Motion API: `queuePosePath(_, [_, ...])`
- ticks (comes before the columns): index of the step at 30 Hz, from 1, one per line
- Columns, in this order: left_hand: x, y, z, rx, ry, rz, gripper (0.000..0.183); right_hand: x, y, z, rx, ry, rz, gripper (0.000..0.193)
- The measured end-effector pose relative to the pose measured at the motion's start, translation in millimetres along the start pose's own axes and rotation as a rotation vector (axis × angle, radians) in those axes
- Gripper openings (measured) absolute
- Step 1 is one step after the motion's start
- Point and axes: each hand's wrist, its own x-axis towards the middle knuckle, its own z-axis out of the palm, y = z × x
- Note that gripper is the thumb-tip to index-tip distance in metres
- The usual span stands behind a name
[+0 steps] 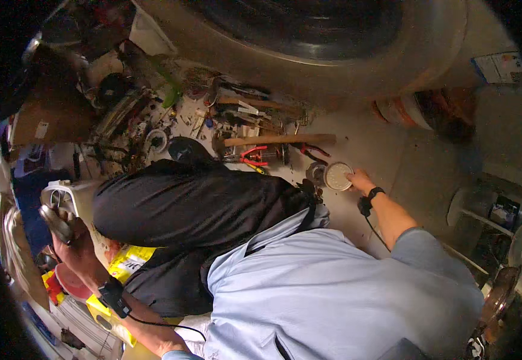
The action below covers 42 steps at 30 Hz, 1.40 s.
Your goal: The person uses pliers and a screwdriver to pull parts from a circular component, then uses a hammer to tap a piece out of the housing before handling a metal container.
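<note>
My right hand (pixel 360 180) reaches forward to the concrete floor and touches a round pale lid (pixel 338 176) that lies beside a small grey tin (pixel 315 173). Its fingers rest on the lid's rim. My left hand (pixel 72 243) is out at the far left, closed around a dark rounded handle (pixel 56 223) next to a white plastic object (pixel 69 195). Both wrists wear black bands with a cable. My bent knees in black trousers (pixel 195 210) and my light blue shirt (pixel 333 288) fill the middle.
A wooden-handled hammer (pixel 273 140), red-handled pliers (pixel 254 157) and several loose tools and small parts are scattered on the floor ahead. A large tyre (pixel 309 42) lies at the top. A yellow package (pixel 126 264) sits by my left leg. Clutter stands at the right edge.
</note>
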Motion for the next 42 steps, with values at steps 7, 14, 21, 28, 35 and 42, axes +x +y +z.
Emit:
queuePosePath(7, [-14,44,119,-0.097,-0.4,0.035,0.053,46,34,77,-0.038,-0.062,-0.024,0.028])
queuePosePath(14, [-45,5,222,0.474,-0.136,0.169,0.053,52,44,86,0.061,-0.031,0.051,0.029])
queuePosePath(21, [-50,-11,227,0.863,-0.376,0.419,0.069,26,3,86,0.348,-0.094,0.112,0.036])
queuePosePath(28, [-51,-38,287,0.129,-0.223,-0.504,0.039,48,-38,86,0.087,-0.11,-0.351,0.029])
queuePosePath(35, [-55,-65,288,0.083,-0.31,-0.58,0.028,-76,-266,73,0.113,-0.175,-0.843,0.04])
queuePosePath(42, [-56,-81,282,0.158,-0.285,-0.53,0.031,-173,-370,86,0.267,-0.435,-1.13,0.041])
